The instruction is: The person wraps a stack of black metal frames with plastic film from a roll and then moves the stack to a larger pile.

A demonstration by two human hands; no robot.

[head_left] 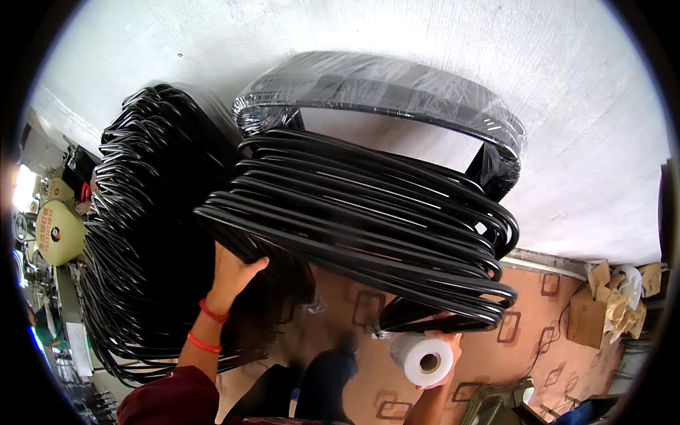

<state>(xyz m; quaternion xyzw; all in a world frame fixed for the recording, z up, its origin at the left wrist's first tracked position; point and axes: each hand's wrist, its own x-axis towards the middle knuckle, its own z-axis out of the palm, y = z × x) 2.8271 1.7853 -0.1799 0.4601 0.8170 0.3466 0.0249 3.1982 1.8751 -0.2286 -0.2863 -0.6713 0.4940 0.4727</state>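
A bundle of black, glossy, rounded-rectangular tube frames (pixel 361 205) lies in front of me, its loops stacked side by side. My left hand (pixel 237 275) is closed around the lower left edge of this bundle; the thumb shows, while the fingers are hidden behind the tubes. In my right hand (pixel 452 350) is a roll of clear plastic wrap (pixel 428 361) with a hollow core, just below the bundle's right end. Behind the bundle, a group of black frames wrapped in clear film (pixel 397 81) leans at the white wall.
Many more black frames (pixel 134 184) stand in a tall pile on the left. A cardboard box (pixel 586 319) with torn paper sits at the right by the wall. Machines with a pale yellow cover (pixel 62 232) line the far left. A dark green item (pixel 496 404) lies on the patterned floor (pixel 520 347).
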